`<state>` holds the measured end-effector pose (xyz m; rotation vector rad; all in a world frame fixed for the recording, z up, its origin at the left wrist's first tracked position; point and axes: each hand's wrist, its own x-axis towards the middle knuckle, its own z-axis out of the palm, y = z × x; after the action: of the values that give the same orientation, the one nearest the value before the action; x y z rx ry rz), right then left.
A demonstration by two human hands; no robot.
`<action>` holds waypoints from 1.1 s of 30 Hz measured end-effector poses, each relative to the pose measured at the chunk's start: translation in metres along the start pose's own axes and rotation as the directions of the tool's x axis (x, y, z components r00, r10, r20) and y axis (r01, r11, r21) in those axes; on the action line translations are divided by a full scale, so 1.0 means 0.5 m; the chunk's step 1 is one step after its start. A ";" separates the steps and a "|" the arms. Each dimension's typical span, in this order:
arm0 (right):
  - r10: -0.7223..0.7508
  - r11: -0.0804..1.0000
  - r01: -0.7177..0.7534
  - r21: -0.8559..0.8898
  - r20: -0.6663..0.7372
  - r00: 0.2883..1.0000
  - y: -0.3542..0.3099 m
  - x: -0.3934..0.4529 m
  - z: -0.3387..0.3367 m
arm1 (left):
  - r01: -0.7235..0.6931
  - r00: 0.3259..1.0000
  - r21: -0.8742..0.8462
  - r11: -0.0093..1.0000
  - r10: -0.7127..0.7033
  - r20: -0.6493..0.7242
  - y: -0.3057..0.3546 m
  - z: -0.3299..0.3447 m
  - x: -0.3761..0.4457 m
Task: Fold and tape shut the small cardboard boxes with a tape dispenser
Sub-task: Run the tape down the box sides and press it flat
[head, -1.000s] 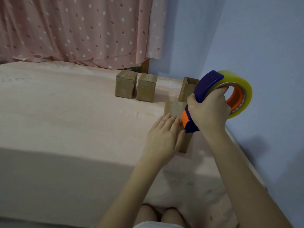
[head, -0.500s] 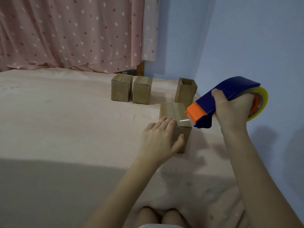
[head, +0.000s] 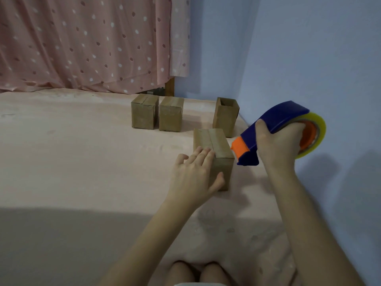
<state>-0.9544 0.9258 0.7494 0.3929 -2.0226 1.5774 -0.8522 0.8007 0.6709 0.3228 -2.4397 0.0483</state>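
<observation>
A pink bed [head: 72, 162] fills the frame. At centre right the right hand [head: 276, 147] has its fingers clamped on the tape dispenser [head: 274, 129], just right of the box [head: 214, 145]. The left hand [head: 193, 176] rests on that box, fingers straight and together. Three boxes [head: 145, 114] stand behind.

It looked like a room in a home, most likely a bedroom: a pink dotted curtain [head: 88, 42] hung across the upper left of the frame, plain blue walls [head: 309, 48] met in a corner at the upper right, and a pink sheet [head: 72, 162] covered the wide flat surface filling the lower half
</observation>
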 end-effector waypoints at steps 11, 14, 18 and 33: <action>-0.068 0.990 0.068 -0.127 0.001 0.998 0.012 -0.011 0.024 | 0.043 0.994 -0.051 0.998 -0.037 0.107 0.035 -0.042 0.035; -0.030 0.993 0.028 -0.112 -0.012 0.999 0.018 -0.008 0.028 | -0.101 0.985 -0.010 0.995 0.102 0.139 0.057 -0.036 0.041; -0.024 0.994 0.022 -0.106 -0.016 1.000 0.026 -0.005 0.028 | -0.102 0.976 -0.032 0.994 0.106 0.188 0.071 -0.020 0.041; 0.346 0.772 -0.318 0.550 0.055 0.937 0.064 0.050 -0.041 | -0.101 0.984 0.055 0.993 0.092 0.154 0.064 0.002 0.023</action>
<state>-0.9870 0.9567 0.7418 0.1980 -1.6206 2.3801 -0.8694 0.8292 0.6790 0.2429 -2.6070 0.1474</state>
